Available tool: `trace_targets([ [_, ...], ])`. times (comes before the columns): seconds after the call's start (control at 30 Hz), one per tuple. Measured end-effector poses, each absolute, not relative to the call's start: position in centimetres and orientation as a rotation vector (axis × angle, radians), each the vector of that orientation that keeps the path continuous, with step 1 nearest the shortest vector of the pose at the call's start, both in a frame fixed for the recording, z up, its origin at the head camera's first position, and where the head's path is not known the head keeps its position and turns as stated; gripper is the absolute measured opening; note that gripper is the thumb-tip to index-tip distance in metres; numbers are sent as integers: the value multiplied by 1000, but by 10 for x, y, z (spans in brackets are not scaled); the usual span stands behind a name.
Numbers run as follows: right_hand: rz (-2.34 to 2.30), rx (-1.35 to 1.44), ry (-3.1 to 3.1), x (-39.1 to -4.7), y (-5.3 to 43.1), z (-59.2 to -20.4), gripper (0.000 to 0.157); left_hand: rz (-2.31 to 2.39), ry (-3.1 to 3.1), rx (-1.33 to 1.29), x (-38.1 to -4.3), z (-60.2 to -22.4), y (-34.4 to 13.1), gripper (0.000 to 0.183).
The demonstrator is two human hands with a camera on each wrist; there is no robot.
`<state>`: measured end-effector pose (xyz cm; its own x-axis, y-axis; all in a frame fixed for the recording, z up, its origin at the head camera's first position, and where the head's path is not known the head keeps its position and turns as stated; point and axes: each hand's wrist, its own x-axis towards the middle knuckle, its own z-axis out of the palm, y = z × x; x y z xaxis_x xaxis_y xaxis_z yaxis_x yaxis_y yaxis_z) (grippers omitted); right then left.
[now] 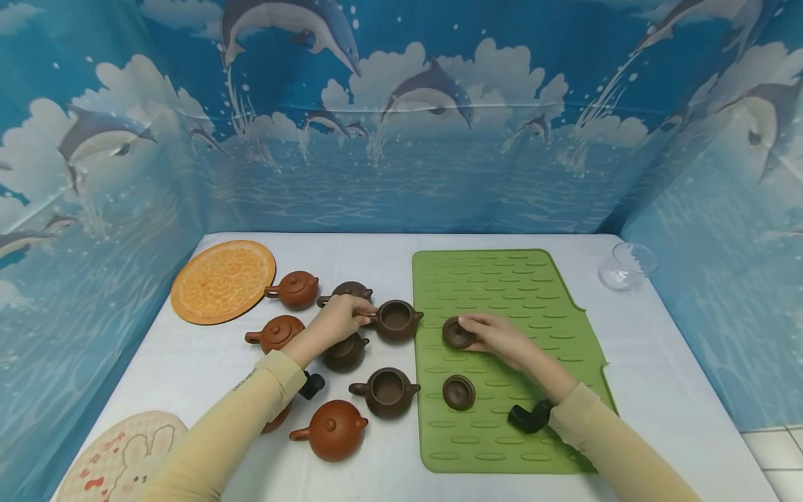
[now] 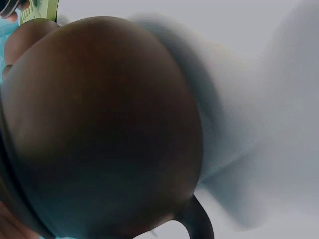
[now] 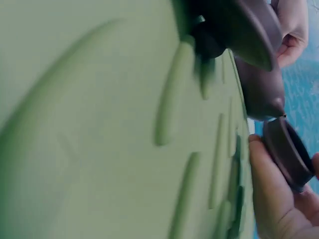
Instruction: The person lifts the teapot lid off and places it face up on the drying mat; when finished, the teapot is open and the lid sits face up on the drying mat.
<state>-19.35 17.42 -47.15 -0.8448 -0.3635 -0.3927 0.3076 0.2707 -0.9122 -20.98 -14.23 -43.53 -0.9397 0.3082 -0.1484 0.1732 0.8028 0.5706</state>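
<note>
My left hand (image 1: pixel 341 319) pinches the handle of a dark brown lidless teapot (image 1: pixel 396 322), whose spout points right toward the green mat (image 1: pixel 502 279). In the right wrist view, that teapot (image 3: pixel 260 89) shows behind the mat edge. Over the mat, my right hand (image 1: pixel 502 341) holds a dark teapot lid (image 1: pixel 456 335) between thumb and fingers, its hollow underside showing. A second dark lid (image 1: pixel 459 392) lies underside up on the mat. Another lidless dark teapot (image 1: pixel 387 394) stands just left of the mat. A lidded dark teapot (image 2: pixel 109 124) fills much of the left wrist view.
Under my left wrist and forearm are lidded dark (image 1: pixel 343 354) and red-brown teapots (image 1: pixel 280 333), partly covered. More red-brown teapots (image 1: pixel 337 431) stand nearby. An orange round mat (image 1: pixel 222 282) lies back left, a rabbit-print mat (image 1: pixel 134 453) front left. A clear glass (image 1: pixel 624 268) stands back right.
</note>
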Motion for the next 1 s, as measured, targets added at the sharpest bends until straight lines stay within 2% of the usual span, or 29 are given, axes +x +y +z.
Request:
trace_targets([
  [0.43,-1306,-55,2324,-189,170,-463,45,819,2760,378,-209,-435,-142,24],
  [1.0,-1293,-179,2375,-188,166,-470,44,810,2772,448,-209,-437,-144,24],
])
